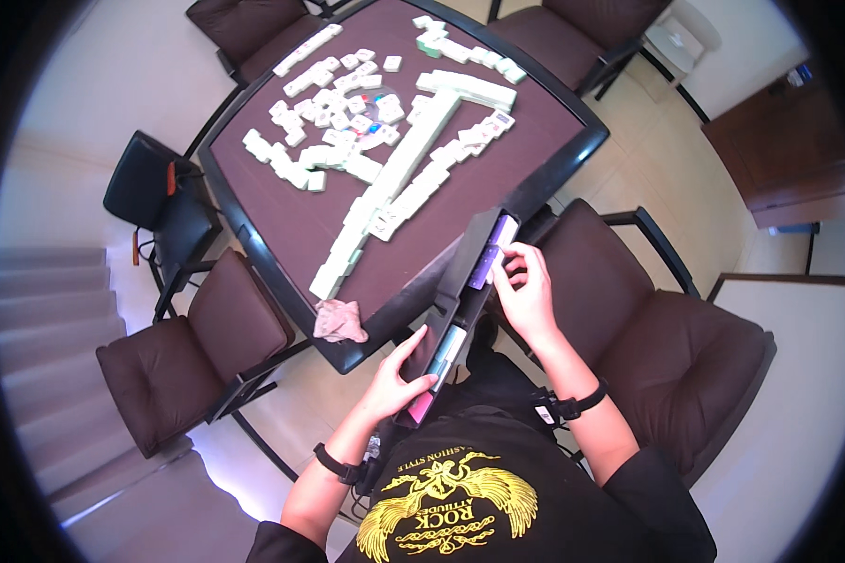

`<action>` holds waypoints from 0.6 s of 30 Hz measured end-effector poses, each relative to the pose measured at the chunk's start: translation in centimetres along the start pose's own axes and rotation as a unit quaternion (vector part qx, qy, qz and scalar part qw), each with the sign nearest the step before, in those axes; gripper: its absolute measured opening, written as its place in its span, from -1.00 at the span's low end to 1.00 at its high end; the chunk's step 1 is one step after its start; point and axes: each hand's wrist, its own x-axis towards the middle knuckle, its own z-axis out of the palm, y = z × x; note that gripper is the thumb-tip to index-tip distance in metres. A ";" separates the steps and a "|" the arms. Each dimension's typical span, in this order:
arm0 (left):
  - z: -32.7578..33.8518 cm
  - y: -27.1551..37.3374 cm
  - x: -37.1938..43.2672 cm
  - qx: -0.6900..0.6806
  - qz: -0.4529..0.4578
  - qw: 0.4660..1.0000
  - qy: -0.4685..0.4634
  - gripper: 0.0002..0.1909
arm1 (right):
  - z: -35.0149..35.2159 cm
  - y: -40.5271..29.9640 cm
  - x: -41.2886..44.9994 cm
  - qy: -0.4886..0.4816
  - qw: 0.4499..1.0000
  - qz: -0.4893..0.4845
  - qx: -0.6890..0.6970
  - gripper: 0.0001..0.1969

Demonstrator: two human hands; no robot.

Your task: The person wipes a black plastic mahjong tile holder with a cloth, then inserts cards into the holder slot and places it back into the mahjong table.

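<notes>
A long, narrow black box (465, 264) is tilted across the near edge of the mahjong table (274, 232), in front of my body. My left hand (396, 383) grips its lower end, the thumb over the open side and the fingers along the far side. Purple flat pieces (484, 266) lie in its upper compartment. The lower part holds pale and teal pieces (447, 355) and a pink piece (420, 407). My right hand (526, 288) has its thumb and index finger at the purple pieces; whether they pinch one is unclear.
White mahjong tiles (334, 102) lie scattered mid-table, with a long tile wall (408, 155) running towards me. A crumpled cloth (340, 321) lies at the near left corner. Brown padded chairs (204, 345) surround the table; another armchair (648, 338) stands close on my right.
</notes>
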 end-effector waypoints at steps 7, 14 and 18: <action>-4.8 0.3 -3.9 0.016 0.015 0.999 0.039 -0.17 | 4.5 -4.8 -0.7 -0.152 0.977 -0.081 -0.127 -0.05; -10.1 0.1 -5.7 0.044 0.043 0.998 0.028 -0.18 | 10.5 -7.2 -0.7 -0.027 0.973 -0.093 -0.211 -0.02; -12.2 -0.9 -6.0 0.042 0.067 0.996 0.032 -0.18 | 11.6 -8.7 -1.6 -0.050 0.974 -0.112 -0.191 -0.03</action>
